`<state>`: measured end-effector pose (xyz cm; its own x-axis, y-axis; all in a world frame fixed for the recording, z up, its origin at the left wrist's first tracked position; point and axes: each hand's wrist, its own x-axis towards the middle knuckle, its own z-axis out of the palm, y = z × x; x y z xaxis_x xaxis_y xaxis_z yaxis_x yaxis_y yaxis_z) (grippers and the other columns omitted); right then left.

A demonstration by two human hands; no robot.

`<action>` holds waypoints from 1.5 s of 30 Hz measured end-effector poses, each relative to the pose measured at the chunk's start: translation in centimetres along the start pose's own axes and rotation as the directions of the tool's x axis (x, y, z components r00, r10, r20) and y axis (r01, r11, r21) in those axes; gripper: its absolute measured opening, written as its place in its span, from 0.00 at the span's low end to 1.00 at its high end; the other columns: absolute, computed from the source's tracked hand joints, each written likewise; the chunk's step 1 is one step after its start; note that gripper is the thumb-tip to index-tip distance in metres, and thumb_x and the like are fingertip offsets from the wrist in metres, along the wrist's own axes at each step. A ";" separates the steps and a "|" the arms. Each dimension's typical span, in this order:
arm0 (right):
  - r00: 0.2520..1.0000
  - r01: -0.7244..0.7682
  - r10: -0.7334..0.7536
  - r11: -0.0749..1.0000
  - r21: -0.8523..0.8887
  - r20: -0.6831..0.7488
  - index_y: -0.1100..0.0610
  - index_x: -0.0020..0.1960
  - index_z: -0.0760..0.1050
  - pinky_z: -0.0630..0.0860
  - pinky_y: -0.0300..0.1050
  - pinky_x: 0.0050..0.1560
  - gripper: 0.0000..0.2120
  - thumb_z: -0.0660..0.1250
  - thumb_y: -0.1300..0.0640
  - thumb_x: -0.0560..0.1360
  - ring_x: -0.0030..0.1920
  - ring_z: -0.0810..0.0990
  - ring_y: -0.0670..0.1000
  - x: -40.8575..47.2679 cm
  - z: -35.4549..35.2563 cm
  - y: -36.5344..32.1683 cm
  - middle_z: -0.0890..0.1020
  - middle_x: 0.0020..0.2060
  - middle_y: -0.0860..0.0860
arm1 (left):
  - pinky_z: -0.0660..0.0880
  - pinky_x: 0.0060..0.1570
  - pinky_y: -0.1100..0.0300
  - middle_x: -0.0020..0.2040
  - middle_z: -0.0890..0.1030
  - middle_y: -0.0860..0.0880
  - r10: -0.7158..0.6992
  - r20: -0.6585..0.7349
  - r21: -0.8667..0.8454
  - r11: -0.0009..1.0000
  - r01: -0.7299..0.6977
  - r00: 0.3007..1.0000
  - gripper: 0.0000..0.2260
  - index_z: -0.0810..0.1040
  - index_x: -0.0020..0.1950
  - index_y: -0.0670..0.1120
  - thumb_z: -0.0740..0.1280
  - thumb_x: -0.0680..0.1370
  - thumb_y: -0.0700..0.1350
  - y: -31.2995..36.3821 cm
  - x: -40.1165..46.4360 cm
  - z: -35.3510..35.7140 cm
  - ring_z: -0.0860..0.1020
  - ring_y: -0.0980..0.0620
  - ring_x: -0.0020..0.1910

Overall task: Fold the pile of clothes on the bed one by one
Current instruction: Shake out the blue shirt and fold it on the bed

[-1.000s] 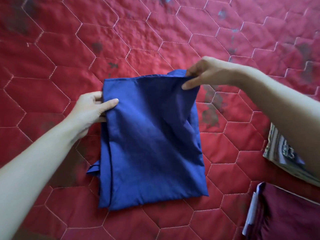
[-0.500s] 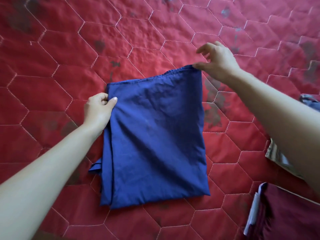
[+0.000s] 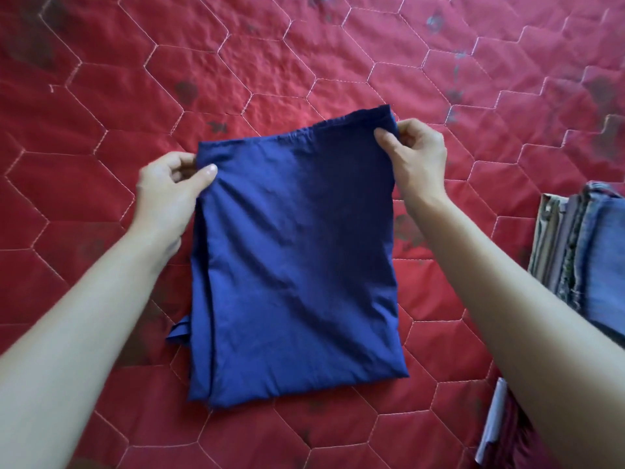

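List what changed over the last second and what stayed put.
The right hand pulled the blue cloth's far right corner outward and re-gripped it, thumb on top, straightening the far edge. The left hand kept its pinch on the far left corner. The cloth's near end stayed on the red quilt.

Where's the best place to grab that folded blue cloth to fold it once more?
Probably the two far corners of the blue cloth, from the outer sides, as the left hand and right hand do now. The far edge is loose and the near edge is a closed fold, so it should hinge toward the person.
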<state>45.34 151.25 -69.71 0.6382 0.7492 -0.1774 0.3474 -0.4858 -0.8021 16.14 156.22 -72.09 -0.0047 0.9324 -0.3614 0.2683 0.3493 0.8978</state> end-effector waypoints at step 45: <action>0.972 -0.201 0.208 0.977 -0.069 0.110 0.53 0.56 0.77 0.67 0.27 0.49 0.10 0.64 0.49 0.79 0.48 0.76 0.38 -22.6 -4.1 10.9 0.81 0.50 0.45 | 0.74 0.46 0.66 0.36 0.82 0.55 -0.189 -0.056 0.263 0.944 0.197 0.980 0.05 0.81 0.45 0.53 0.72 0.74 0.53 -6.6 -18.5 -4.2 0.79 0.59 0.40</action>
<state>37.47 127.17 -72.09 0.6166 0.6768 -0.4021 0.2583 -0.6564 -0.7088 10.40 137.05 -70.22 -0.1090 0.8531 -0.5102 0.5061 0.4894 0.7102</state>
